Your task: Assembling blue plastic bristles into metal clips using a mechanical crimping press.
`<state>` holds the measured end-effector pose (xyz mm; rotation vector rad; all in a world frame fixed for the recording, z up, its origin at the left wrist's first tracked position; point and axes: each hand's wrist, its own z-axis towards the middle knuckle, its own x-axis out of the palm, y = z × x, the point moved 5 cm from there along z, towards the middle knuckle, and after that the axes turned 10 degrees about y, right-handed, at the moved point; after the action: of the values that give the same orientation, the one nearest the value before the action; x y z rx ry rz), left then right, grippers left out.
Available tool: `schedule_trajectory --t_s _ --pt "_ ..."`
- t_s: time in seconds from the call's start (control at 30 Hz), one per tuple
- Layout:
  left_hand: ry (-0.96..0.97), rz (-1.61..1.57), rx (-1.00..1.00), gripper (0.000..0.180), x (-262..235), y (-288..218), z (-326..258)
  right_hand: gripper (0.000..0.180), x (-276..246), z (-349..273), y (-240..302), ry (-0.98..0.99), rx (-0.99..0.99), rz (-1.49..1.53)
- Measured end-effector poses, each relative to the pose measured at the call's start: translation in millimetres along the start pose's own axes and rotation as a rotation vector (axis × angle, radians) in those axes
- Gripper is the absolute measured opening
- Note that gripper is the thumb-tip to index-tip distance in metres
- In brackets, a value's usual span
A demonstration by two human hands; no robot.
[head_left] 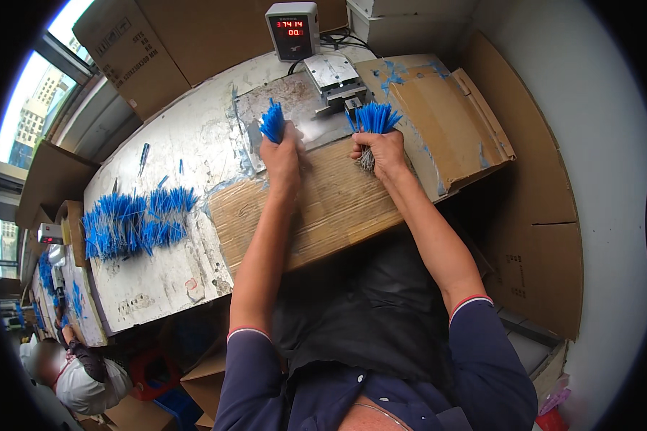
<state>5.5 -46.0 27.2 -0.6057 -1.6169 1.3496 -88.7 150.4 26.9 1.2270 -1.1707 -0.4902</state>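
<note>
Blue at its far end, the left bundle [272, 122] of thin strands is gripped in the left hand [282, 152], the fingers being closed around it; its lower part is hidden by the hand. The right bundle [375, 118] is clasped in the right hand [382, 149], with its blue ends fanned out beyond the fist and its pale, thin ends shown on the near side. The two bundles are held well apart, around the far edge of a cardboard sheet [316, 205], by which the near middle of the white table [151, 284] is covered.

Just beyond the right bundle, a metal block [332, 70] is mounted, and a display [292, 32] with lit red digits is set behind it, to its left. A carton [446, 122] is laid on the right side of the table, with blue scraps stuck near its far left corner. On the left side, a pile [115, 226] of similar blue-and-pale strands is heaped in a rough row, and a few single ones are scattered on its far side. Farther left, a second table [86, 305] is seen, with a seated worker [90, 384] beside it.
</note>
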Motion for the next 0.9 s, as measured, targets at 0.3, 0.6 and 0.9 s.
schedule_trajectory --t_s 0.3,0.6,0.9 --pt "-0.259 0.408 0.463 0.012 -6.1 -4.9 17.3 0.01 7.7 17.1 2.6 -0.108 0.115 -0.149" --pt "-0.221 0.373 0.465 0.012 -3.5 -4.8 19.6 0.012 13.2 40.2 5.9 -0.181 0.066 -0.368" --pt "-0.208 0.455 0.477 0.014 -3.4 -4.0 17.2 0.014 15.5 40.5 0.1 -0.23 0.084 -0.339"
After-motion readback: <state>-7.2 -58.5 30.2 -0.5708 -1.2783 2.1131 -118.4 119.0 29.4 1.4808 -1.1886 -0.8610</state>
